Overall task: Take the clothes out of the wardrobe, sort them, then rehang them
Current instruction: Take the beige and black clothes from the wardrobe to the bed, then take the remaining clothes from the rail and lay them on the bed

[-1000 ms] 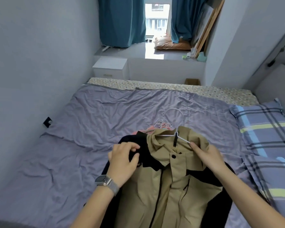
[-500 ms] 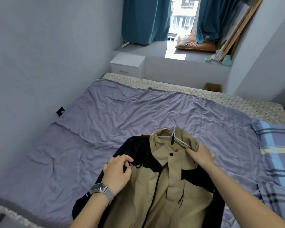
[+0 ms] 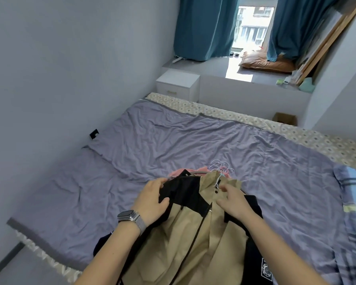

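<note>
Both hands on the tan-and-black jacket point(image 3: 185, 239), which lies on the bed point(image 3: 132, 161) at the near edge, right under and between the hands. Left hand point(image 3: 152, 200) grasps the black shoulder panel, fingers curled over the fabric, thumb underneath; right hand point(image 3: 232, 199) sits on the tan collar area just beside the white hanger point(image 3: 217, 179), fingers bent, looks like pinching collar or hanger wire but cannot tell which. Risks, as judgement: hanger arm could snag inside the shoulder if the left hand tugs before the wire is freed, stretching the collar; jacket hangs partly off the near bed edge below the wrists, so letting go with both hands could let it slide to the floor; pulling the jacket toward the person could drag the pile beyond the fingertips with it and tangle the hooks; snap and zipper just below the right hand could catch the wire. Counts: one jacket in hand; one pink garment point(image 3: 178, 172) visible beyond the left fingertips, more may be hidden under the jacket; a cluster of hanger hooks point(image 3: 220, 166) beyond the right fingertips, roughly four or five, overlapping so exact number unclear; one dark garment point(image 3: 259, 262) under the right forearm with a white print; one plaid pillow point(image 3: 353, 194) far right of the right hand; one watch point(image 3: 130, 217) on the left wrist
</note>
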Tool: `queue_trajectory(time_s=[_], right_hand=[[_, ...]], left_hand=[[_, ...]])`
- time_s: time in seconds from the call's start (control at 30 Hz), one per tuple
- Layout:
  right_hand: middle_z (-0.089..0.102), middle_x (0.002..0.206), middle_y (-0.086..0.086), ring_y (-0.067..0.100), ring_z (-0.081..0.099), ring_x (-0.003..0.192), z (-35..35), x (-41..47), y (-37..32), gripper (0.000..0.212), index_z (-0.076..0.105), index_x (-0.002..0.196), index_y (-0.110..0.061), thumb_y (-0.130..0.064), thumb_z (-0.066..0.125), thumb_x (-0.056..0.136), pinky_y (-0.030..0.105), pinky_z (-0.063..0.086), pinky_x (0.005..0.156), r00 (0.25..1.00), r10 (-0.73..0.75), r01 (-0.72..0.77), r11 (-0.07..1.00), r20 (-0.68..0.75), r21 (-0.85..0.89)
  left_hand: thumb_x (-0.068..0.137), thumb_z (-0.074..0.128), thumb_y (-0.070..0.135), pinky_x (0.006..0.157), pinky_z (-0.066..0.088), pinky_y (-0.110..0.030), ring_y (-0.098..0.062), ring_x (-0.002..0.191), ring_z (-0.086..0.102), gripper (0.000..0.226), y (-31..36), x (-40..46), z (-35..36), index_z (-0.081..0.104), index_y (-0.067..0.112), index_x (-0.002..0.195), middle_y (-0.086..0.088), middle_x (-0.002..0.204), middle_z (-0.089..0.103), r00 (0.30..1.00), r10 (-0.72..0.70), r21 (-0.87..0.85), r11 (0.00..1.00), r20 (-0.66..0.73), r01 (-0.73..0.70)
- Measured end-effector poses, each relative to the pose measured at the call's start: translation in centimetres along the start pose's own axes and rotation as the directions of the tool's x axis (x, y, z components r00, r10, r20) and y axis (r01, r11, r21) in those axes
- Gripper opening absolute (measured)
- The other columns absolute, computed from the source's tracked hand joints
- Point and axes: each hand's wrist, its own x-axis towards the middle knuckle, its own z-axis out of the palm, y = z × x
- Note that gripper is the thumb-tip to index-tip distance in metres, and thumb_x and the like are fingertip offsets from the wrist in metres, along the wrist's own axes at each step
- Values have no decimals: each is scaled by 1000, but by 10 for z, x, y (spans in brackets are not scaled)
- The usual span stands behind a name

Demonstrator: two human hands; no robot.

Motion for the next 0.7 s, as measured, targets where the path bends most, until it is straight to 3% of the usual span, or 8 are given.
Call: queue_trajectory(time_s=[0.2,0.33,0.47,0.6,0.7], right_hand=[[56,130,0,15,51,120,15,-51,-59,50,52,131,-16,-23,62,83,25,42,99,988,-154,154,988,2,-16],[54,127,-1,12,51,120,50,-97,-105,49,50,131,-20,-32,63,85,23,41,96,962,-272,273,962,20,-13],[52,130,0,11,48,120,104,-149,-153,54,46,134,-22,-38,62,85,22,41,94,928,-355,356,934,114,13],[49,130,0,12,47,121,167,-204,-206,58,42,135,-25,-38,63,83,27,43,97,860,-442,447,893,256,40],[44,121,-3,14,48,116,219,-245,-248,55,39,133,-25,-32,64,85,21,38,86,766,-526,541,838,370,69]], left_hand=[[85,60,23,83,45,-20,-8,85,52,53,-17,-49,-34,39,26,134,6,122,44,997,-32,-31,999,-72,30],[86,60,21,90,45,-25,-16,101,53,55,-49,-105,-63,37,24,135,2,124,42,988,-100,-84,992,-114,90],[87,60,25,80,39,-16,-11,90,52,58,-97,-185,-98,33,24,138,0,126,40,974,-194,-93,979,-121,183],[87,60,27,73,41,-13,-8,76,57,59,-151,-285,-133,32,24,139,4,120,40,927,-336,-120,940,-165,319],[89,59,23,65,40,-4,-1,67,53,55,-187,-366,-154,34,21,138,0,123,43,873,-426,-153,904,-238,399]])
